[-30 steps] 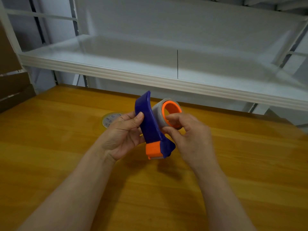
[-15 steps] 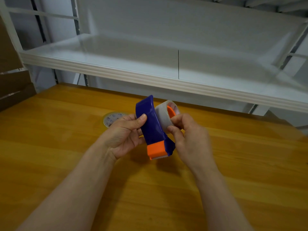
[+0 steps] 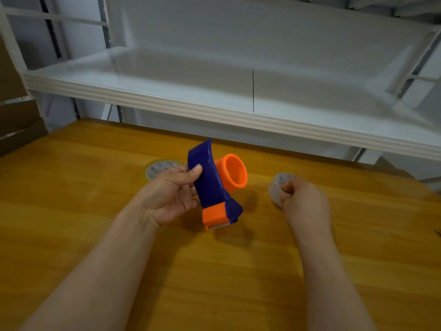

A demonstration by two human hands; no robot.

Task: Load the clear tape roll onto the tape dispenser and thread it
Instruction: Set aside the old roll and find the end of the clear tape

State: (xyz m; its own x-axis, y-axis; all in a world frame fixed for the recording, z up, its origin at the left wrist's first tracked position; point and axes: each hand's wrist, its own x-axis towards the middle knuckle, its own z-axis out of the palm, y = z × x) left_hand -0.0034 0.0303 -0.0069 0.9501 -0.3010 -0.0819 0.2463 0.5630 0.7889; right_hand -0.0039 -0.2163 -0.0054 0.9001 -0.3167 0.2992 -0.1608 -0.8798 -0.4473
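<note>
In the head view, the left hand [image 3: 171, 194] is raised above the wooden surface [image 3: 71, 199] and grips the blue tape dispenser [image 3: 210, 182]; the thumb lies across its back, the fingers are curled behind. The orange hub [image 3: 235, 172] sticks out on the side away from this hand and carries no roll.

The right hand [image 3: 307, 204], well apart from the dispenser, pinches the clear tape roll [image 3: 275, 187], which is blurred.

Just behind the left hand, a second tape roll [image 3: 158, 168] lies flat; its printed label is too small to read.
</note>
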